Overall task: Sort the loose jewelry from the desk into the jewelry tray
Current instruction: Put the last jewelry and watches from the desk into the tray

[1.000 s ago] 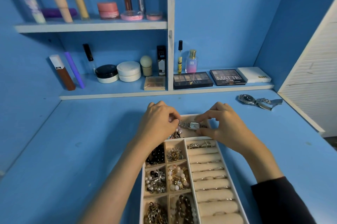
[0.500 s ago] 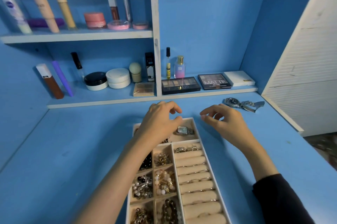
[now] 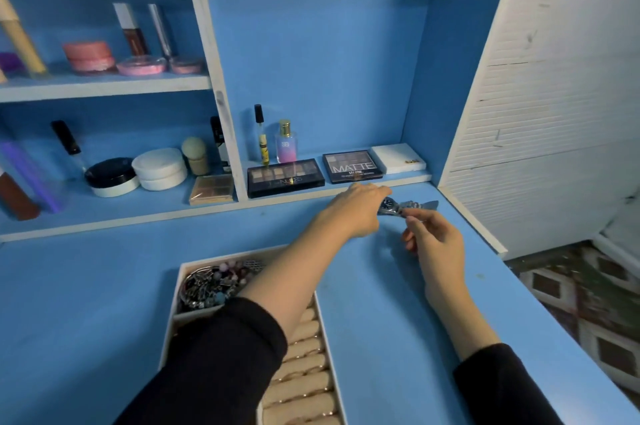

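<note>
At the bottom of the frame the tray (image 3: 324, 327) sits left of centre, its ring rolls and a far compartment of tangled pieces partly hidden under the left sleeve. Both forearms run up and right from it to the watch (image 3: 412, 205), which lies right of centre near the desk's back edge, well apart from the tray. Its long axis runs left to right, with the case at the left and the clasp end pointing right. The left hand (image 3: 353, 210) crosses over and covers the case end, fingers curled down — whether they grip or only touch I cannot tell. The right hand (image 3: 438, 244), just below, pinches the band between thumb and forefinger. The carry back looks to be down-left. The desk (image 3: 104, 303) is matte blue; palettes (image 3: 285, 177) line the shelf behind, with a white slatted panel (image 3: 554, 113) at the right.
</note>
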Demonstrator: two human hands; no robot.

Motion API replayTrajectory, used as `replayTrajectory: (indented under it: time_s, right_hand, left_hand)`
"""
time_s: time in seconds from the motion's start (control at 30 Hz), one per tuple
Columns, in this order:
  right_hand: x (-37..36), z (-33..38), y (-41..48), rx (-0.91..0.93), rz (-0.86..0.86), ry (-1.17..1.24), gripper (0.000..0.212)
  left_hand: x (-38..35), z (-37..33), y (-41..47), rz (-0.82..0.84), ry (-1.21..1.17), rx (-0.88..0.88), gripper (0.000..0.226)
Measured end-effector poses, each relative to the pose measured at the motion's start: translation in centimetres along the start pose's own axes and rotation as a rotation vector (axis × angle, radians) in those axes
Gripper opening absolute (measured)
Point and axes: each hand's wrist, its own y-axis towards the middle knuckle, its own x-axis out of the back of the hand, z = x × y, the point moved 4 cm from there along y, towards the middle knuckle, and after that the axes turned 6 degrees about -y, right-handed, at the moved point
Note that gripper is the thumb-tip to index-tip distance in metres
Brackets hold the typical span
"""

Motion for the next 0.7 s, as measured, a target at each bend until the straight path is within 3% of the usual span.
replayTrajectory:
  time_s: [0.17, 0.37, 0.47, 0.7]
  right_hand:
    - [0.0, -0.2, 0.2, -0.002, -0.036, 0.006, 0.020]
    - [0.1, -0.1, 0.2, -0.004, -0.060, 0.002, 0.020]
    - [0.2, 0.0, 0.0, 0.002, -0.072, -0.023, 0.021]
    - [-0.4, 2.0, -1.1, 0.121, -0.047, -0.118, 0.018]
  left_hand:
    - [-1.5, 0.4, 2.4, 0.087, -0.022, 0.040, 0.057]
    - [-1.4, 1.0, 2.3, -0.042, -0.047, 0.043, 0.037]
    - [-0.6, 1.2, 1.0, -0.096, -0.169, 0.057, 0.034]
    - [3.8, 1.6, -3.2, -0.314, -0.444, 0.072, 0.045]
